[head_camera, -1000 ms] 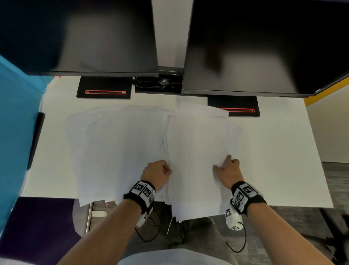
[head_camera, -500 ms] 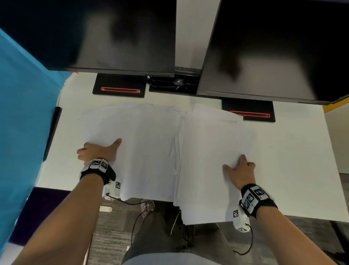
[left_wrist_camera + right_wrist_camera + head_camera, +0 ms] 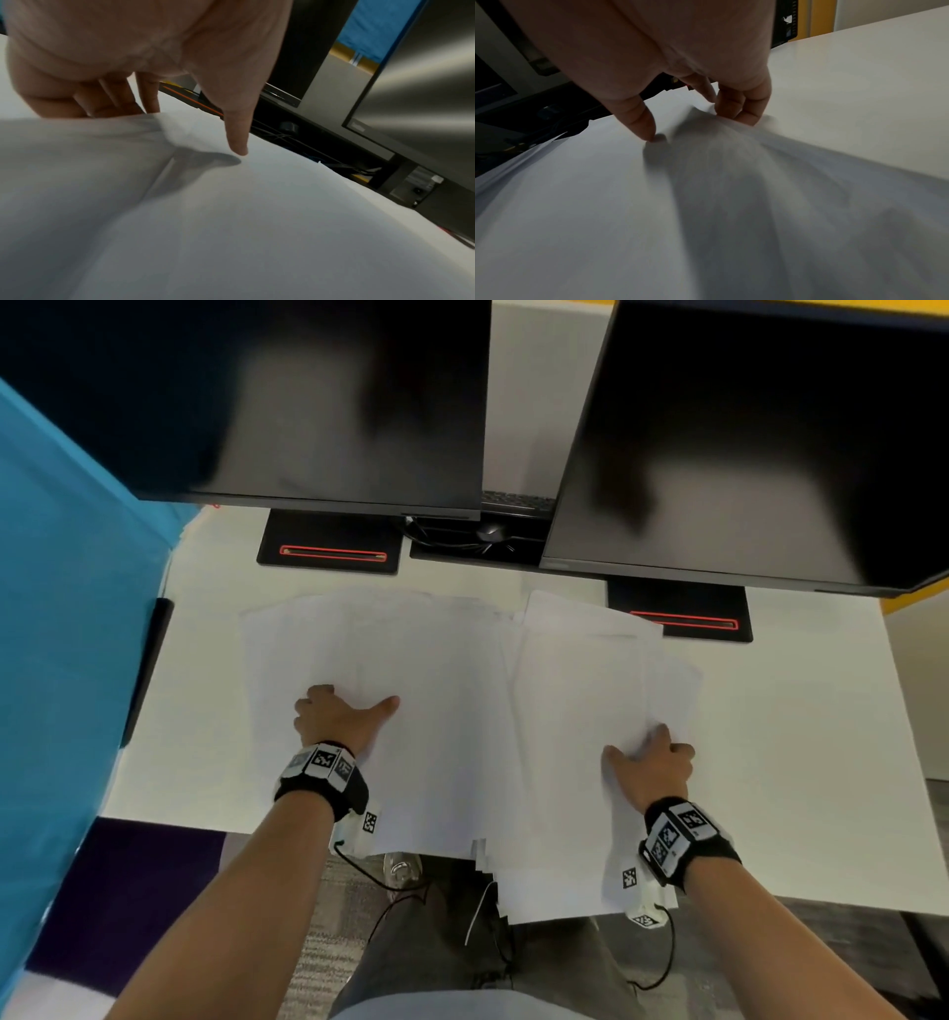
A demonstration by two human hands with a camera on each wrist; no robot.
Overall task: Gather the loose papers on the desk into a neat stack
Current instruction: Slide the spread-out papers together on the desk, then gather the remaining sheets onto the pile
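Two paper piles [image 3: 411,711] remain; my left hand [image 3: 336,719] has slid inward, fingers curled under sheet edges, thumb on top; right hand [image 3: 649,765] still pinches its rumpled pile [image 3: 580,711].

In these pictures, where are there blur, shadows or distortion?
Head view: wide-angle bending tilts the two monitors; the white papers almost merge with the white desk. Left wrist view: motion blur; the left hand casts a dark thumb shadow. Right wrist view: the right hand shades the papers, which lie dim and grey.
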